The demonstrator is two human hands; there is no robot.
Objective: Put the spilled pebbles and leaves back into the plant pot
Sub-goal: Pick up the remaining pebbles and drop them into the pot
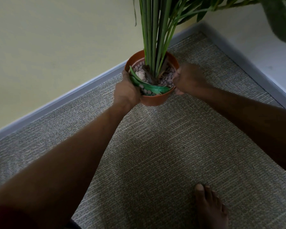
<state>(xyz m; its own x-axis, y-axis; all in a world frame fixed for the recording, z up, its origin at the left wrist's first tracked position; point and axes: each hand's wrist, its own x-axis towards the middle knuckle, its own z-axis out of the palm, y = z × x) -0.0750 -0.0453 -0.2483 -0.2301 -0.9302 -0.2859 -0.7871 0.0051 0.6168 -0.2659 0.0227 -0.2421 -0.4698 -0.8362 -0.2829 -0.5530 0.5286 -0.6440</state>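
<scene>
A terracotta plant pot (153, 100) stands upright on the carpet in the room's corner, with tall green stems (153, 38) rising from its middle. Brown pebbles (168, 75) fill it, and long green leaves (149, 87) lie curled across the pebbles along the near rim. My left hand (125, 93) grips the pot's left rim, fingers over the leaves. My right hand (188, 78) grips the right rim, thumb inside.
Grey woven carpet (155, 154) covers the floor. A grey skirting board (56, 103) runs along the cream wall on the left and along the white wall at right. A bare foot (210, 205) rests at the bottom right. Drooping foliage (277, 19) hangs at top right.
</scene>
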